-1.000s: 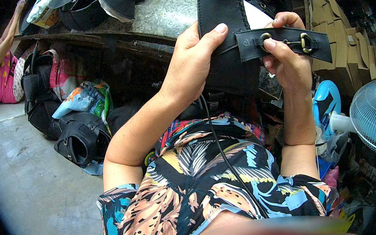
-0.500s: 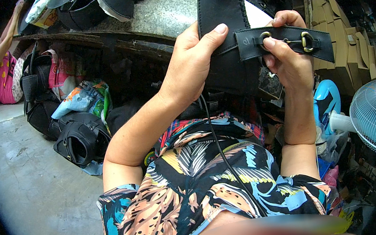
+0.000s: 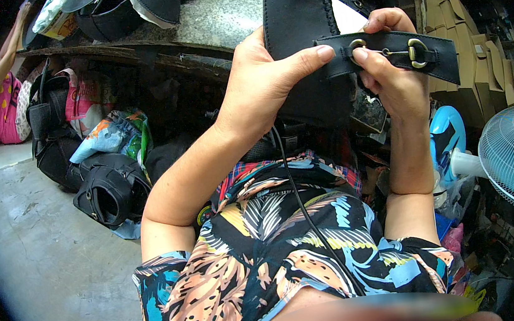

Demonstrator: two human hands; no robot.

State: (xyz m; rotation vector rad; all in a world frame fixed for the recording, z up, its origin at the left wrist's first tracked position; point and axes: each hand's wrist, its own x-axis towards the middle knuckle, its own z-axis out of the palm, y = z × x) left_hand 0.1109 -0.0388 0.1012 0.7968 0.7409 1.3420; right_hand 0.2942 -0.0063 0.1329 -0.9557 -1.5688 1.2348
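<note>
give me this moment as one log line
right hand: pinching black strap with brass-coloured hardware | left hand: gripping wide black panel, thumb over strap end | strap: overlapping panel edge

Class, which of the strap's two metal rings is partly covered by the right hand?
The left ring, nearer the left hand: the thumb of the right hand overlaps it. Neither hand covers the right ring.

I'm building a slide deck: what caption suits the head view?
The left hand grips a stitched black panel; the right hand pinches a black strap with brass-coloured fittings.
</note>
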